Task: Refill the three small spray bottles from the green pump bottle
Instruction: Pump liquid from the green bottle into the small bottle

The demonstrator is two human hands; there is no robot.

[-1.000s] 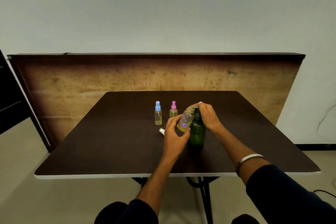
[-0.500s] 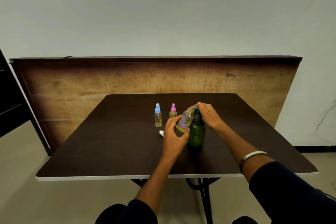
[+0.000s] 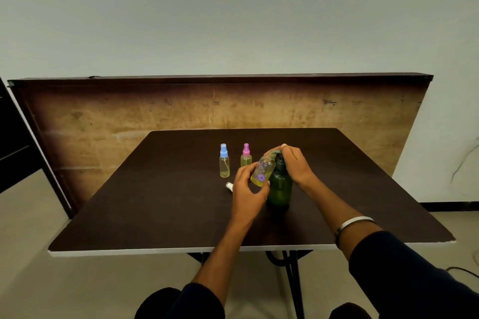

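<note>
Two hands busy: left hand (image 3: 247, 190) grasps tilted uncapped spray bottle (image 3: 263, 169); right hand (image 3: 294, 162) presses green pump bottle (image 3: 279, 185) head. Advice: keep mouth under nozzle, pump slowly.

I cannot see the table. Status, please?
Left hand holds open spray bottle tilted at pump spout. Right hand on green bottle's pump. Loose cap beside, nothing blocking.

Left hand (image 3: 247, 190) covers most of the white cap (image 3: 229, 185) on the table & the held bottle's (image 3: 263, 171) base. Right hand (image 3: 295, 163) hides the pump (image 3: 279, 184) head; nozzle-to-bottle contact can't be told. Both sleeves cut off at bottom edge.
</note>
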